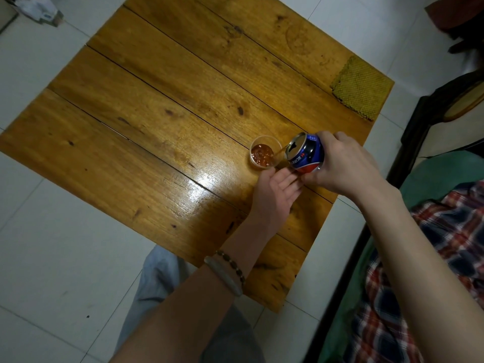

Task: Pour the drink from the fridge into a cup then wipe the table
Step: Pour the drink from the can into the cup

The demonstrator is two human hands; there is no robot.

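Can tilted toward clear cup, brown drink streaming into it. Cup stands upright on wooden table, near the right edge. Right hand: grip curled round the can's body. Left hand: grip spread, fingers straight, just beside the cup. Yellow cloth lies at the far right corner.
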